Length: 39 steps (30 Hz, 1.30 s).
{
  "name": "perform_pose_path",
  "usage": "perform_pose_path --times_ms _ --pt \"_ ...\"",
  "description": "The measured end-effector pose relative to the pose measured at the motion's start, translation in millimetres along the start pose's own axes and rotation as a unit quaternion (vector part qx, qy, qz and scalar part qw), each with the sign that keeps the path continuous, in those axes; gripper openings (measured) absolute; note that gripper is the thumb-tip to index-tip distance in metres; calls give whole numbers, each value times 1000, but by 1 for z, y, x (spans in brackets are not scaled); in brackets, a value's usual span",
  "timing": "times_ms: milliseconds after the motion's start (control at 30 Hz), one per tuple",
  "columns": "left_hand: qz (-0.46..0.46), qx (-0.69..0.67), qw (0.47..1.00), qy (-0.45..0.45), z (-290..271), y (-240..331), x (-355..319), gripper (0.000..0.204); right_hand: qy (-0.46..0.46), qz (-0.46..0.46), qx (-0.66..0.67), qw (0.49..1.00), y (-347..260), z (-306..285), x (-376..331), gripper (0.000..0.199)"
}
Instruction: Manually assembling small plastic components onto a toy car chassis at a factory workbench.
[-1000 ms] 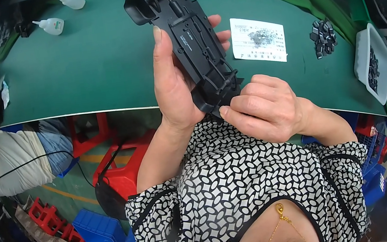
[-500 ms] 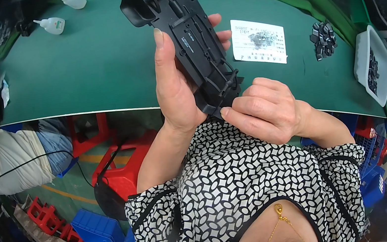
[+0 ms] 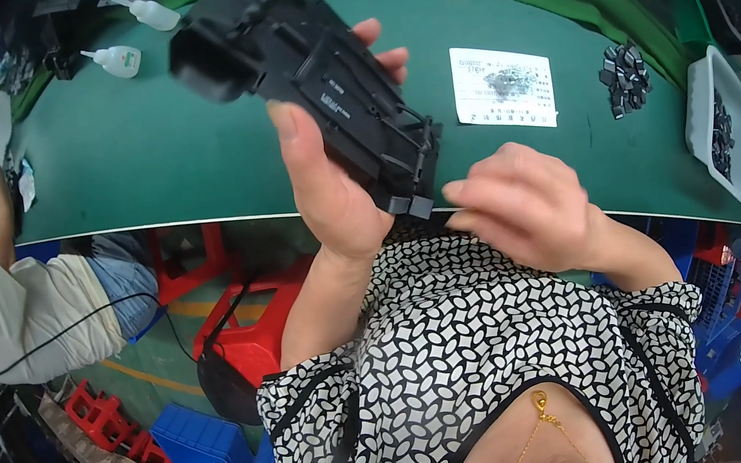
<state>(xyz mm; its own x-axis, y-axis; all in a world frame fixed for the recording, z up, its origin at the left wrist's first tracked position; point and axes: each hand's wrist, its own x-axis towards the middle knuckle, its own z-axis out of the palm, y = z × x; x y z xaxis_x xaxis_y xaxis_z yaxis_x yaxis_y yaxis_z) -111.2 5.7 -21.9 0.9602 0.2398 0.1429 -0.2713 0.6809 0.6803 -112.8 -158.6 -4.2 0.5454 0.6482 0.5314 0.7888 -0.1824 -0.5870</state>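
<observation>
Head view: left hand [image 3: 327, 200] grips a long black plastic housing [image 3: 321, 95], thumb across its near face, fingertips wrapped over the far edge. Housing is raised above the green table [image 3: 138, 151], running from 10 o'clock down to centre frame. Right hand [image 3: 525, 208] sits at the housing's lower end, fingers loosely curled, fingertips just beside the bottom corner; contact cannot be confirmed. White printed sheet [image 3: 502, 87] lies at 1 o'clock, small black parts [image 3: 624, 79] beyond it, white tray [image 3: 720, 122] at 3 o'clock.
</observation>
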Motion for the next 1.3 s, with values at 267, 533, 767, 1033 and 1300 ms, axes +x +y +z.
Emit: perform_pose_path --times_ms 267,533,767,1033,1300 --pt "49 102 994 -5 14 1 1 82 -114 503 461 722 -11 -2 4 24" --pt "52 133 989 -26 16 0 -3 86 -100 509 529 671 -5 4 -1 20" --pt "50 135 989 -28 18 -2 -4 89 -88 514 554 649 -2 7 -6 17" --pt "52 156 986 -29 19 -2 -4 91 -77 531 558 633 -3 4 -1 17" --pt "75 177 980 -50 16 -4 -4 83 -75 538 562 623 -4 4 3 17"
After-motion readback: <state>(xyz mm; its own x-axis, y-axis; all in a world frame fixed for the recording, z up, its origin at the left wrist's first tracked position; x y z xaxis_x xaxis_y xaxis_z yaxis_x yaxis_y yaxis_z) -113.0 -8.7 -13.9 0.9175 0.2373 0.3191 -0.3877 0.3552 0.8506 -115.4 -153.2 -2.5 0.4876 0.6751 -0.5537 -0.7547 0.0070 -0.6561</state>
